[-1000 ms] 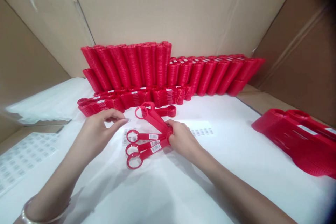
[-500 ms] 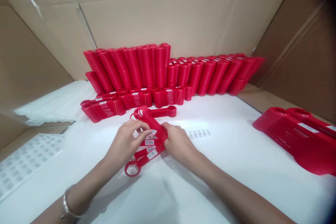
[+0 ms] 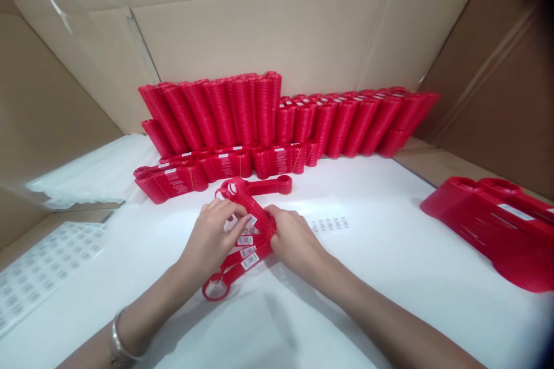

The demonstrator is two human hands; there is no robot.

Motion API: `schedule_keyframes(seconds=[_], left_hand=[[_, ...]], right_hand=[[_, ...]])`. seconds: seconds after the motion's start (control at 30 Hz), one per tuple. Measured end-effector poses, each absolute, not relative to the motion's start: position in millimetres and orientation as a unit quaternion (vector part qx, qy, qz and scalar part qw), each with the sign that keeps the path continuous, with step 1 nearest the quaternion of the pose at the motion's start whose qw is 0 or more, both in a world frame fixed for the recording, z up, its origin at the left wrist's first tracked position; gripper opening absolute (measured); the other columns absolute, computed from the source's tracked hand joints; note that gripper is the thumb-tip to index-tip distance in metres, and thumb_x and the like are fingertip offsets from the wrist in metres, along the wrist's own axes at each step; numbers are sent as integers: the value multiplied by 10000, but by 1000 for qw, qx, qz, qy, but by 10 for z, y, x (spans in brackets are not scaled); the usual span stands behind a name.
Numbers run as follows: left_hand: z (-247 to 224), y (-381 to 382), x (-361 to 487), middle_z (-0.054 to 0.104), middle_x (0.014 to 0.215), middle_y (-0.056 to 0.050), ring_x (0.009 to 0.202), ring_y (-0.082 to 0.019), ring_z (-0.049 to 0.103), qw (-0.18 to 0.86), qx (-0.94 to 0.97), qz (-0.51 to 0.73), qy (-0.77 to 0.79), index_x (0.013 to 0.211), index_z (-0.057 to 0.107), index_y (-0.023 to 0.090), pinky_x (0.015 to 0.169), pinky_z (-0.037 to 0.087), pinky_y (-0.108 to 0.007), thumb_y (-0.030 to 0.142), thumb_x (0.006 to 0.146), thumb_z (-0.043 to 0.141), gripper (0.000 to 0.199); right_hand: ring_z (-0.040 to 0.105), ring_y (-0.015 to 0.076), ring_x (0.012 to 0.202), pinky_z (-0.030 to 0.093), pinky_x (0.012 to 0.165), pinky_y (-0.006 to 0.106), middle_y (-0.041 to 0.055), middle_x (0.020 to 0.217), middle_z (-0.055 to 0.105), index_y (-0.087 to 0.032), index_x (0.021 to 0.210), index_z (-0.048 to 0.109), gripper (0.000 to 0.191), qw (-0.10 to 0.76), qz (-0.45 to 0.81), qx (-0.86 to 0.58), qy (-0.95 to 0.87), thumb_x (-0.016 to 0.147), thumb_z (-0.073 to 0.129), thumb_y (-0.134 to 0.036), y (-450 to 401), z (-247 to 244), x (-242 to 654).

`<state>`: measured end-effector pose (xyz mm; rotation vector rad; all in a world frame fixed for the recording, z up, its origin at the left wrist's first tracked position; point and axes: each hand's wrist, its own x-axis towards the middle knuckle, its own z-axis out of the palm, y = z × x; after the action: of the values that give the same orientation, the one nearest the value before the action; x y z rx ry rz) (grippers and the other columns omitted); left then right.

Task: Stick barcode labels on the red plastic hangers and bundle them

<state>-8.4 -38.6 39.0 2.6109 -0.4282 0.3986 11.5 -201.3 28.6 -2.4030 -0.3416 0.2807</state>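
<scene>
Fanned out in my right hand (image 3: 292, 236) are several flat red plastic wrenches (image 3: 249, 196) with ring-shaped ends. Its fingers are closed round one end of the fan, hiding that end. White barcode stickers (image 3: 250, 260) show on the lower pieces' handles. My left hand (image 3: 219, 228) is pinched at an upper piece, thumb and forefinger at a small barcode sticker (image 3: 252, 219); the fingers partly cover it. Just behind the fan lies a short stack of the same red wrenches (image 3: 270, 185).
Tall red stacks (image 3: 242, 109) line the cardboard wall, with banded bundles (image 3: 177, 181) before them. Another bundle (image 3: 489, 225) lies at right. Barcode sheets (image 3: 47, 265) and clear plastic bags (image 3: 95, 170) are at left; a sticker sheet (image 3: 329, 223) lies behind my right hand.
The fan's lower ring has shifted slightly down and left. My left hand stays pinched at the upper sticker, and my right hand keeps its grip.
</scene>
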Motion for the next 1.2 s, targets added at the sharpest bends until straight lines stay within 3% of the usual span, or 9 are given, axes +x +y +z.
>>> schedule_keyframes(seconds=[0.37, 0.53, 0.7, 0.83, 0.93, 1.03, 1.2], left_hand=[[322, -316, 12, 504, 695, -39, 669, -146, 430, -34, 922, 319, -215, 732, 508, 139, 619, 317, -280, 290, 885, 415, 235], [417, -196, 41, 480, 934, -72, 732, -118, 476, 59, 916, 372, -140, 1010, 506, 143, 606, 411, -223, 364, 854, 483, 272], [478, -158, 3, 489, 951, -40, 663, -74, 488, 241, 919, 290, -114, 970, 515, 169, 602, 438, -200, 341, 842, 496, 216], [529, -175, -51, 536, 885, -21, 743, -94, 523, 284, 928, 191, -146, 890, 528, 169, 693, 431, -208, 277, 846, 458, 137], [572, -113, -36, 568, 764, 1, 681, -97, 529, 304, 939, 58, -152, 832, 544, 170, 624, 413, -196, 334, 861, 413, 212], [553, 59, 45, 587, 716, -3, 631, -114, 535, 251, 961, 3, -112, 831, 565, 171, 585, 394, -211, 384, 876, 353, 304], [396, 375, 160, 587, 993, -54, 918, -192, 555, 85, 989, -5, -120, 961, 620, 210, 753, 412, -279, 310, 810, 439, 256]], right_hand=[[568, 170, 756, 351, 587, 219, 63, 834, 626, -167, 928, 584, 407, 406, 117, -892, -160, 613, 409, 22, -2008, 287, 61], [575, 164, 751, 384, 591, 217, 34, 836, 635, -200, 995, 604, 479, 455, 120, -863, -182, 620, 391, 11, -2027, 259, 79], [581, 165, 774, 405, 625, 223, 19, 879, 645, -207, 1018, 613, 524, 485, 96, -850, -182, 604, 378, 12, -2057, 211, 139], [579, 167, 803, 413, 650, 224, 40, 924, 643, -187, 1053, 598, 512, 502, 59, -847, -166, 631, 378, 0, -2113, 166, 217], [576, 167, 800, 410, 652, 226, 27, 907, 643, -198, 1037, 602, 524, 496, 47, -850, -171, 616, 364, 6, -2135, 152, 245], [576, 155, 781, 403, 635, 219, 11, 903, 643, -204, 989, 603, 516, 486, 71, -848, -202, 593, 353, 14, -2113, 147, 218], [572, 146, 726, 383, 587, 212, 17, 836, 633, -182, 869, 593, 419, 450, 106, -860, -216, 585, 352, 8, -2059, 134, 149]])
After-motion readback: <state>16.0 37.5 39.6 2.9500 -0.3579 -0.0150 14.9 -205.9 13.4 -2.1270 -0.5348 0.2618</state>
